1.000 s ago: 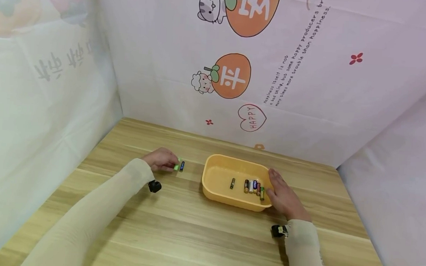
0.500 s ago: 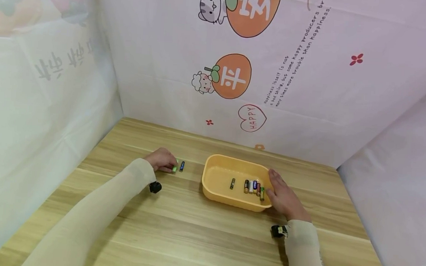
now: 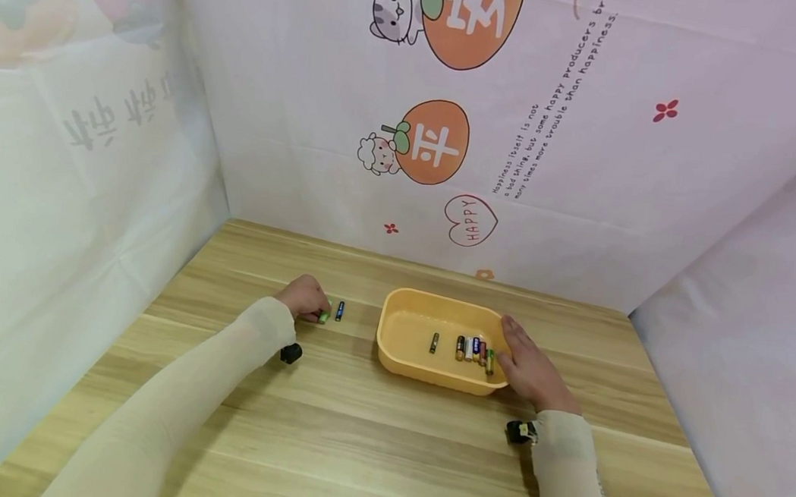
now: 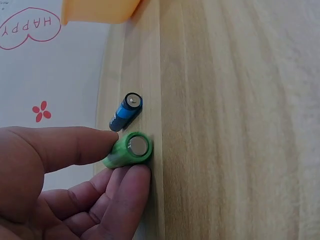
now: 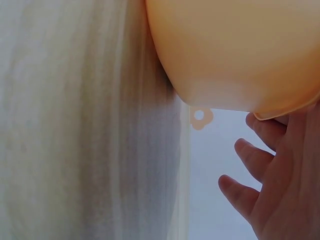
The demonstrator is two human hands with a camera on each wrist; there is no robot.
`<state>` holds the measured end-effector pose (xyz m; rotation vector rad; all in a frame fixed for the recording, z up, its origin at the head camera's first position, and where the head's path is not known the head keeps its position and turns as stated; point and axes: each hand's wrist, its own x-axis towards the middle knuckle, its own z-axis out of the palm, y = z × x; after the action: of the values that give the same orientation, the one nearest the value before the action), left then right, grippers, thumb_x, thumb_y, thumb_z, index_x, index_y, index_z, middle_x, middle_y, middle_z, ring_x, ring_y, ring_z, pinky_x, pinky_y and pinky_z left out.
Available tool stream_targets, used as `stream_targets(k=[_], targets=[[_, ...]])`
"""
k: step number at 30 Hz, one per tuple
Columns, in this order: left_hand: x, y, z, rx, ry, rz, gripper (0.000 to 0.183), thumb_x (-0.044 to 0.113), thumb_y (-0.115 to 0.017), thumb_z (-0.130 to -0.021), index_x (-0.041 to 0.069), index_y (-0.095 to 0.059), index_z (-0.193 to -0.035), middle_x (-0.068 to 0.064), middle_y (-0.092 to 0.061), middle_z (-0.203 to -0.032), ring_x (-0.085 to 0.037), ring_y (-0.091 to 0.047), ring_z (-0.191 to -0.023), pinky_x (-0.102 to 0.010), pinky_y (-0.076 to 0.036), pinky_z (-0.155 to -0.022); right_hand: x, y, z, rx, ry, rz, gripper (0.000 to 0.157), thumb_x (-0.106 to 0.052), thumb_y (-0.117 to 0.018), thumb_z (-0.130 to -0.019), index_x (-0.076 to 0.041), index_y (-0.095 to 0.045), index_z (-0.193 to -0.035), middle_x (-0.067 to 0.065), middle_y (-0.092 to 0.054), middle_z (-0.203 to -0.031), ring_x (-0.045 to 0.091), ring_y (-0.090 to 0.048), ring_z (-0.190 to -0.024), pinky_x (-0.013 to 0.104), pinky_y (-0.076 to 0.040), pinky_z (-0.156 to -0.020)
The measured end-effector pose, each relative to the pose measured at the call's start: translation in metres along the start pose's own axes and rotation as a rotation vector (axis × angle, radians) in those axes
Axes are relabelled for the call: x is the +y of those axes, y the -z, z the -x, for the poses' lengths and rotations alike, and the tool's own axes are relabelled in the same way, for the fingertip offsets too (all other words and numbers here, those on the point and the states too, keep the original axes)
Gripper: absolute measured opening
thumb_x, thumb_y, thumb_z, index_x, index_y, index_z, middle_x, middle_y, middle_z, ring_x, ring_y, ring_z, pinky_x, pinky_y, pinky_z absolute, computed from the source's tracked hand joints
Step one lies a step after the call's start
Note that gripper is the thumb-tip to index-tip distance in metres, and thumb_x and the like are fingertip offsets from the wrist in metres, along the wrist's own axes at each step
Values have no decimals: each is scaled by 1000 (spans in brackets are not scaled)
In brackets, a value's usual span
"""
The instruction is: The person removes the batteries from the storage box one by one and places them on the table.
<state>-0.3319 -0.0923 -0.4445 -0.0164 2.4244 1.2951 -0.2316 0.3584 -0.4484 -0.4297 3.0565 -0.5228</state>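
My left hand (image 3: 304,297) pinches a green battery (image 4: 131,150) between thumb and fingers, close to the wooden tabletop. In the left wrist view, its flat metal end faces the camera. Just beyond it lies a thinner blue and black battery (image 4: 126,111), which also shows as a small battery (image 3: 340,311) right of the hand in the head view. My right hand (image 3: 533,367) rests at the right end of a yellow plastic basin (image 3: 391,354), its thumb over the rim. In the right wrist view, the fingers (image 5: 255,160) are spread loosely beside the basin wall.
Inside the basin, several batteries (image 3: 470,349) lie in a row near the right end, with a single dark battery (image 3: 435,343) apart to their left. A printed cloth (image 3: 323,122) stands behind the table (image 3: 359,444) and along its sides.
My left hand has shifted the green battery slightly left and toward me, away from the blue and black battery, its fingers now covering more of it. The right hand and basin stay still.
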Motion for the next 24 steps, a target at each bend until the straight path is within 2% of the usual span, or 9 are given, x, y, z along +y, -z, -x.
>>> stream_targets(k=[6,17,24], targets=[[3,1,1,8,3,-45,9,1,-69,-81,-7,-67,-77,-13,-65,-71,-14,-56,-53,-25,-55,-55,2,-2,0,9,2,5,63,-29,-36,-105,-7,-7,-156,14,-9,-161,34,-11,-145,56,-18,-113],[1,0,-3,6,1,-59,10,2,-70,-82,-5,-69,-74,-10,-64,-67,-13,-54,-50,-24,-54,-53,3,-3,1,8,-12,3,63,-29,-36,-105,-10,-6,-156,11,-8,-162,34,-12,-145,56,-18,-113],[4,1,3,4,-1,-54,11,3,-70,-82,-6,-70,-75,-12,-65,-68,-13,-53,-49,-25,-54,-53,3,-4,1,6,-9,-6,63,-28,-36,-105,-11,-5,-157,12,-8,-162,34,-11,-145,56,-18,-113]])
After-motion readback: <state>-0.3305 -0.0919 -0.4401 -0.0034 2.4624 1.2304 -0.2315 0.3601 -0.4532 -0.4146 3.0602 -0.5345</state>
